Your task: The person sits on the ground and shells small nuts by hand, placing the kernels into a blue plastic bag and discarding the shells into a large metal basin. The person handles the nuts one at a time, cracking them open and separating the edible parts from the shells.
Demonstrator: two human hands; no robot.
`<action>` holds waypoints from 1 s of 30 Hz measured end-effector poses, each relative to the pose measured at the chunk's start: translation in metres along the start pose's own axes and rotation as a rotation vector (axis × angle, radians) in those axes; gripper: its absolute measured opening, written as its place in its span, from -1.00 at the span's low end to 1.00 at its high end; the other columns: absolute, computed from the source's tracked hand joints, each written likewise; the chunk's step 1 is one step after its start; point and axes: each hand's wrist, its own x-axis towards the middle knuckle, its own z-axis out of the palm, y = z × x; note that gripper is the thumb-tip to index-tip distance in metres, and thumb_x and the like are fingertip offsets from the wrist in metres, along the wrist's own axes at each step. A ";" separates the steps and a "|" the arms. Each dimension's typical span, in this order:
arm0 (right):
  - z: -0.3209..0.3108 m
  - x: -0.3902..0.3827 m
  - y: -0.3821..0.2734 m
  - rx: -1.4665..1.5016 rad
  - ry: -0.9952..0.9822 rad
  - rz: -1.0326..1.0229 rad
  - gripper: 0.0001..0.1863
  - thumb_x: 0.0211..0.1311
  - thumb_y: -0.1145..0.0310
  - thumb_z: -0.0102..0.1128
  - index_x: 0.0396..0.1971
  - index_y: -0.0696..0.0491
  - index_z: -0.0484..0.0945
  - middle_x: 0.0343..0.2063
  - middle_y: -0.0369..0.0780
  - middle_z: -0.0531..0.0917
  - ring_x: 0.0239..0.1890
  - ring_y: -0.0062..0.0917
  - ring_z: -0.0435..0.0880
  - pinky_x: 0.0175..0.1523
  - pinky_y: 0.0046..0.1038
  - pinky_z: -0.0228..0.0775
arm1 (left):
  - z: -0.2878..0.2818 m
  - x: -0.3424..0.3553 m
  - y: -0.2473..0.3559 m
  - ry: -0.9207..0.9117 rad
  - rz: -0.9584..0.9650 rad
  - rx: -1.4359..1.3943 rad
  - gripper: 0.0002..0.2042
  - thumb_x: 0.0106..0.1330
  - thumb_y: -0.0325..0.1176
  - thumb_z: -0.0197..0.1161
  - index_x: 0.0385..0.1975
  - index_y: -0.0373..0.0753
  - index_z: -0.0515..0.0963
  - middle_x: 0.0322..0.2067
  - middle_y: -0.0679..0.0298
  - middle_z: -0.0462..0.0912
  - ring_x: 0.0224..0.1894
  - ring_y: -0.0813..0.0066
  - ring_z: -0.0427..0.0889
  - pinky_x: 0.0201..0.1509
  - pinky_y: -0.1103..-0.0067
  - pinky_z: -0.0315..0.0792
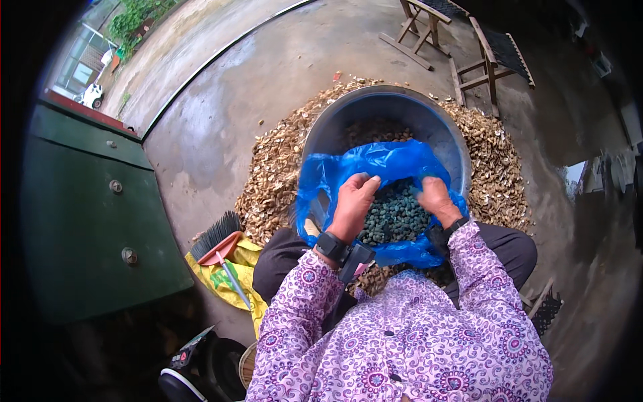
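Note:
A thin blue plastic bag point(402, 157) lies spread with its mouth open over my lap and the near side of a large metal basin point(442, 127). Many small roundish kernels point(395, 218) fill it, looking dark bluish-green; their kind is unclear. My left hand point(355, 204) pinches the bag's film at the left of the opening, thumb against fingers. At the right of the opening, my right hand point(437, 197) is closed on the bag's edge, its fingertips partly hidden. Behind the bag, more small brown pieces point(378, 130) lie in the basin's bottom.
Heaps of peanut-like shells point(278, 181) surround the basin. On my left, a broom head point(221, 246) with dark bristles rests on a yellow sack point(218, 285), near a green metal panel point(87, 221). Wooden folding stools point(492, 70) stand at the far right.

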 end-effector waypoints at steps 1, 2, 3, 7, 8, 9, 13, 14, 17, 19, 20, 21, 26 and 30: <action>0.003 0.002 -0.008 0.010 -0.076 -0.021 -0.75 -0.15 0.38 0.12 -0.38 0.12 0.52 -0.44 -0.02 0.55 -0.33 -0.13 0.51 -0.17 -0.29 0.35 | 0.001 -0.001 0.002 0.031 0.030 -0.061 -0.69 0.11 -0.26 0.14 -0.26 -0.39 0.44 -0.38 0.29 0.51 -0.38 0.62 0.41 -0.31 0.66 0.31; 0.015 0.004 -0.010 0.048 -0.185 -0.106 -0.72 -0.12 0.36 0.13 -0.33 0.11 0.52 -0.38 -0.03 0.56 -0.27 -0.15 0.51 -0.14 -0.30 0.34 | 0.002 -0.002 0.001 0.042 0.033 -0.074 -0.69 0.11 -0.26 0.14 -0.26 -0.39 0.44 -0.38 0.29 0.51 -0.38 0.62 0.41 -0.31 0.66 0.31; 0.027 0.002 -0.017 0.046 -0.216 -0.179 -0.73 -0.12 0.37 0.13 -0.34 0.12 0.52 -0.35 -0.03 0.56 -0.25 -0.16 0.51 -0.14 -0.30 0.34 | 0.002 -0.002 0.000 0.028 0.045 -0.116 -0.70 0.11 -0.29 0.15 -0.25 -0.39 0.45 -0.38 0.28 0.51 -0.37 0.62 0.42 -0.30 0.67 0.32; 0.082 0.010 -0.014 0.146 -0.164 -0.307 -0.75 -0.13 0.38 0.12 -0.34 0.07 0.51 -0.32 -0.07 0.54 -0.24 -0.19 0.49 -0.16 -0.28 0.32 | 0.002 -0.012 0.012 -0.007 0.040 -0.159 -0.74 0.10 -0.34 0.15 -0.27 -0.39 0.46 -0.39 0.28 0.52 -0.38 0.63 0.43 -0.29 0.69 0.34; 0.088 0.009 -0.016 0.146 -0.177 -0.315 -0.75 -0.13 0.38 0.12 -0.34 0.07 0.51 -0.32 -0.07 0.54 -0.24 -0.19 0.49 -0.16 -0.28 0.32 | -0.003 -0.014 0.013 -0.005 0.045 -0.153 -0.75 0.10 -0.34 0.15 -0.28 -0.39 0.47 -0.40 0.29 0.52 -0.39 0.63 0.43 -0.31 0.69 0.34; 0.092 0.008 -0.016 0.137 -0.210 -0.313 -0.75 -0.13 0.39 0.12 -0.35 0.07 0.51 -0.34 -0.07 0.54 -0.25 -0.18 0.49 -0.17 -0.28 0.32 | -0.008 -0.016 0.010 0.006 0.044 -0.158 -0.75 0.10 -0.34 0.15 -0.28 -0.39 0.47 -0.40 0.29 0.52 -0.39 0.63 0.43 -0.31 0.69 0.34; 0.081 0.008 -0.032 0.062 -0.312 -0.240 -0.76 -0.12 0.41 0.10 -0.34 0.03 0.51 -0.38 -0.08 0.56 -0.28 -0.17 0.50 -0.18 -0.26 0.32 | -0.016 -0.017 0.009 0.015 0.037 -0.180 -0.75 0.09 -0.33 0.15 -0.31 -0.38 0.47 -0.44 0.29 0.52 -0.43 0.64 0.43 -0.36 0.69 0.33; 0.082 0.008 -0.031 0.059 -0.312 -0.241 -0.76 -0.12 0.41 0.10 -0.34 0.03 0.51 -0.38 -0.08 0.56 -0.28 -0.17 0.50 -0.18 -0.26 0.32 | -0.016 -0.019 0.010 0.025 0.043 -0.152 -0.75 0.09 -0.32 0.15 -0.32 -0.38 0.47 -0.45 0.30 0.52 -0.44 0.64 0.42 -0.38 0.69 0.33; 0.091 0.010 -0.020 -0.114 -0.326 -0.237 -0.76 -0.10 0.40 0.08 -0.33 0.01 0.51 -0.38 -0.07 0.56 -0.29 -0.18 0.51 -0.19 -0.26 0.32 | -0.013 -0.019 0.011 -0.033 0.056 -0.096 -0.72 0.13 -0.32 0.12 -0.24 -0.39 0.43 -0.42 0.28 0.51 -0.45 0.62 0.46 -0.37 0.68 0.37; 0.094 0.009 -0.020 -0.009 -0.264 -0.185 -0.80 -0.10 0.40 0.07 -0.38 0.02 0.51 -0.42 -0.05 0.56 -0.31 -0.20 0.52 -0.19 -0.25 0.31 | -0.011 -0.019 0.010 -0.046 0.060 -0.096 -0.72 0.13 -0.32 0.12 -0.24 -0.39 0.43 -0.42 0.28 0.51 -0.45 0.62 0.46 -0.37 0.68 0.37; 0.091 0.006 -0.022 -0.011 -0.262 -0.185 -0.80 -0.10 0.40 0.07 -0.38 0.02 0.51 -0.42 -0.05 0.56 -0.31 -0.20 0.52 -0.19 -0.25 0.31 | -0.010 -0.019 0.010 -0.058 0.062 -0.094 -0.72 0.13 -0.32 0.12 -0.24 -0.39 0.43 -0.42 0.28 0.51 -0.44 0.61 0.47 -0.36 0.68 0.37; 0.085 0.003 -0.022 0.052 -0.240 -0.229 -0.84 -0.10 0.39 0.08 -0.44 0.05 0.50 -0.46 -0.05 0.55 -0.34 -0.20 0.52 -0.22 -0.24 0.31 | -0.010 -0.019 0.010 -0.061 0.064 -0.096 -0.72 0.13 -0.32 0.12 -0.24 -0.39 0.43 -0.42 0.28 0.51 -0.44 0.61 0.47 -0.36 0.68 0.37; 0.014 0.003 -0.048 -0.026 -0.222 -0.334 -0.87 -0.09 0.37 0.10 -0.57 0.11 0.44 -0.59 -0.05 0.54 -0.47 -0.14 0.52 -0.37 -0.24 0.34 | -0.019 -0.008 -0.014 -0.031 0.078 -0.106 -0.73 0.09 -0.33 0.15 -0.28 -0.39 0.44 -0.44 0.29 0.51 -0.49 0.62 0.46 -0.38 0.68 0.38; -0.028 -0.008 -0.067 0.043 -0.186 -0.418 -0.89 -0.12 0.42 0.09 -0.56 0.12 0.43 -0.61 -0.04 0.52 -0.50 -0.14 0.51 -0.41 -0.28 0.34 | -0.006 -0.017 -0.018 -0.045 -0.018 0.101 -0.76 0.03 -0.30 0.24 -0.42 -0.36 0.50 -0.51 0.30 0.54 -0.45 0.64 0.45 -0.37 0.67 0.35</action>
